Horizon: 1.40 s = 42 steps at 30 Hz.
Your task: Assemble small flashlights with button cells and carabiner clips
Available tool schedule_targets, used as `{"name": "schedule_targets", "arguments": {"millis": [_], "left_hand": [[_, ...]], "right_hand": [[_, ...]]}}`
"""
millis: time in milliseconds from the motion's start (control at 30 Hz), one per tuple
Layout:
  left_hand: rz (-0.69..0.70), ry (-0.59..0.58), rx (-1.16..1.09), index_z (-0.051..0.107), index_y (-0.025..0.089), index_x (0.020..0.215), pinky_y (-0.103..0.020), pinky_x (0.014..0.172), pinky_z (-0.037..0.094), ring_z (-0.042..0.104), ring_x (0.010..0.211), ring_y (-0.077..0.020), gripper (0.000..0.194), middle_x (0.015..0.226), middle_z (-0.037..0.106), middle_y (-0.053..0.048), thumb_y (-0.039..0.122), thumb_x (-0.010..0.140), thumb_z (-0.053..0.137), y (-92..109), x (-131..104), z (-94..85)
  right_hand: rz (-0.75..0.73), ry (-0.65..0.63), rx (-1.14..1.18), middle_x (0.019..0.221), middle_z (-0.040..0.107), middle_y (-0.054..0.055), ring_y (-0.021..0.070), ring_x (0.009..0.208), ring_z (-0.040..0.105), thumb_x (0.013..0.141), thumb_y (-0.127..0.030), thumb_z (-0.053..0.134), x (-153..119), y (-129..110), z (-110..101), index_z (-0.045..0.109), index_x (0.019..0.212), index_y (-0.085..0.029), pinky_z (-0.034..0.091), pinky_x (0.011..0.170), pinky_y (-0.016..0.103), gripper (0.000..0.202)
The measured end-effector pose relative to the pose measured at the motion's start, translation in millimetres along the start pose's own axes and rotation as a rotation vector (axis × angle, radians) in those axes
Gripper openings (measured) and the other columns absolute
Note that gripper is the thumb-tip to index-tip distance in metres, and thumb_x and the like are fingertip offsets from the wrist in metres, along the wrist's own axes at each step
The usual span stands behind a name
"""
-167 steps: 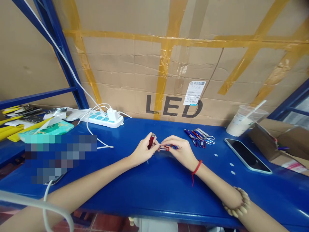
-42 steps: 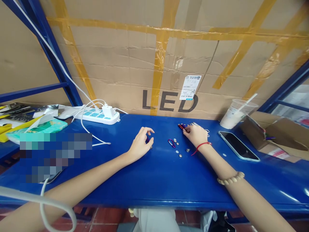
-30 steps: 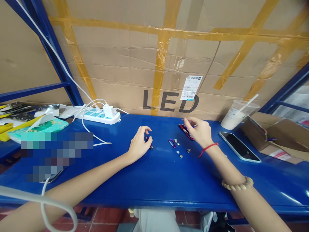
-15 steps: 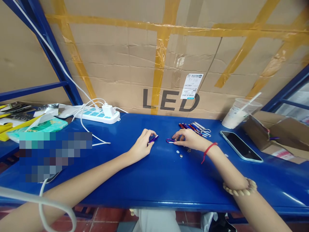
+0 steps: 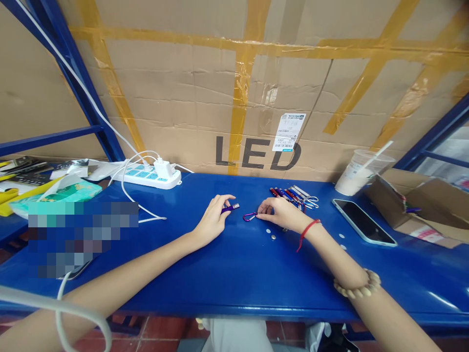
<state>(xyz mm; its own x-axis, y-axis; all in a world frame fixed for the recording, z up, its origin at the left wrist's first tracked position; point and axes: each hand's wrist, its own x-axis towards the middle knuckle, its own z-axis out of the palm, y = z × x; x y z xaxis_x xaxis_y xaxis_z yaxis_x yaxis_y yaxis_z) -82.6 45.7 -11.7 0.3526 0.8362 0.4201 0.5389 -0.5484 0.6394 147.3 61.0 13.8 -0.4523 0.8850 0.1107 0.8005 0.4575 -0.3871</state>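
My left hand [image 5: 209, 221] is closed on a slim purple metal tube [image 5: 227, 209], like a mini flashlight body, whose silver end points right. Between the thumb and fingers of my right hand [image 5: 281, 213] is a purple carabiner clip [image 5: 249, 217], its loop facing the tube across a small gap. Whether anything is fixed to the clip is hidden by the fingers. A small white disc [image 5: 268, 231] and a shiny button cell [image 5: 273, 237] lie below my right hand. Just behind that hand is a pile of red, blue and silver mini flashlights [image 5: 293, 193] with carabiners.
On the blue table [image 5: 227, 278], a phone [image 5: 362, 222], an open cardboard box [image 5: 414, 195] and a plastic cup with a straw [image 5: 355, 178] stand right. A white power strip [image 5: 142, 177] with cables is at back left. A large cardboard sheet [image 5: 176, 98] rises behind.
The purple tube has turned in my left hand, so its silver end now shows to the right. My right hand has moved slightly left with the carabiner, which is closer to the tube.
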Motion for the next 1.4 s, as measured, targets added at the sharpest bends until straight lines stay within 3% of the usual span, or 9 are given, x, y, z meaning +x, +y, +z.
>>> {"name": "schedule_targets", "arguments": {"millis": [200,333,567,733,967,1267,1400], "left_hand": [[0.062,0.033,-0.071,0.054,0.019,0.106,-0.032,0.092,0.040,0.053,0.097,-0.0162,0.024,0.099,0.051,-0.005,0.015,0.088,0.040,7,-1,-2.8],[0.065,0.031,-0.102,0.053,0.020,0.102,-0.030,0.087,0.043,0.053,0.093,-0.0153,0.016,0.097,0.052,-0.004,0.019,0.087,0.045,10,-1,-3.3],[0.105,-0.035,-0.099,0.051,0.020,0.090,-0.027,0.079,0.044,0.052,0.084,-0.0146,0.005,0.088,0.052,-0.002,0.023,0.086,0.049,14,-2,-3.7],[0.113,-0.049,-0.100,0.051,0.020,0.090,-0.028,0.079,0.044,0.053,0.084,-0.0150,0.006,0.089,0.052,-0.002,0.023,0.087,0.047,13,-3,-3.6],[0.123,-0.066,-0.115,0.051,0.020,0.090,-0.027,0.078,0.045,0.053,0.085,-0.0149,0.006,0.090,0.052,-0.002,0.024,0.087,0.047,11,-2,-2.7],[0.066,0.002,-0.104,0.048,0.021,0.092,-0.030,0.079,0.046,0.054,0.086,-0.0154,0.006,0.091,0.053,-0.003,0.024,0.087,0.047,6,-1,0.1],[-0.013,0.087,-0.118,0.048,0.021,0.091,-0.029,0.076,0.047,0.055,0.088,-0.0155,0.007,0.094,0.054,-0.003,0.024,0.086,0.048,2,0,2.3]], "right_hand": [[0.030,0.032,-0.040,0.078,0.068,-0.001,0.0129,0.069,0.061,0.081,-0.030,0.061,-3,-9,-1,0.065,0.080,-0.021,0.043,0.060,0.021,0.010],[0.004,0.100,-0.088,0.078,0.069,-0.002,0.0134,0.069,0.062,0.080,-0.030,0.062,-2,-15,-1,0.067,0.078,-0.022,0.042,0.060,0.022,0.009],[-0.085,0.310,0.352,0.075,0.069,0.002,0.0139,0.065,0.062,0.079,-0.036,0.061,-4,-37,3,0.069,0.082,-0.017,0.045,0.052,0.021,0.021],[-0.108,0.211,0.592,0.072,0.068,0.004,0.0137,0.059,0.061,0.079,-0.040,0.060,-7,-51,7,0.069,0.086,-0.015,0.045,0.048,0.021,0.028],[-0.101,0.224,0.588,0.070,0.068,0.004,0.0125,0.057,0.059,0.080,-0.036,0.061,-6,-52,10,0.069,0.082,-0.014,0.045,0.049,0.021,0.024],[-0.166,0.427,0.447,0.076,0.066,0.004,0.0114,0.056,0.058,0.080,-0.042,0.061,-9,-53,8,0.068,0.086,-0.017,0.045,0.051,0.022,0.027],[-0.265,0.245,0.267,0.079,0.065,0.002,0.0096,0.056,0.054,0.077,-0.045,0.064,-10,-46,6,0.071,0.085,-0.020,0.044,0.055,0.021,0.026]]}}
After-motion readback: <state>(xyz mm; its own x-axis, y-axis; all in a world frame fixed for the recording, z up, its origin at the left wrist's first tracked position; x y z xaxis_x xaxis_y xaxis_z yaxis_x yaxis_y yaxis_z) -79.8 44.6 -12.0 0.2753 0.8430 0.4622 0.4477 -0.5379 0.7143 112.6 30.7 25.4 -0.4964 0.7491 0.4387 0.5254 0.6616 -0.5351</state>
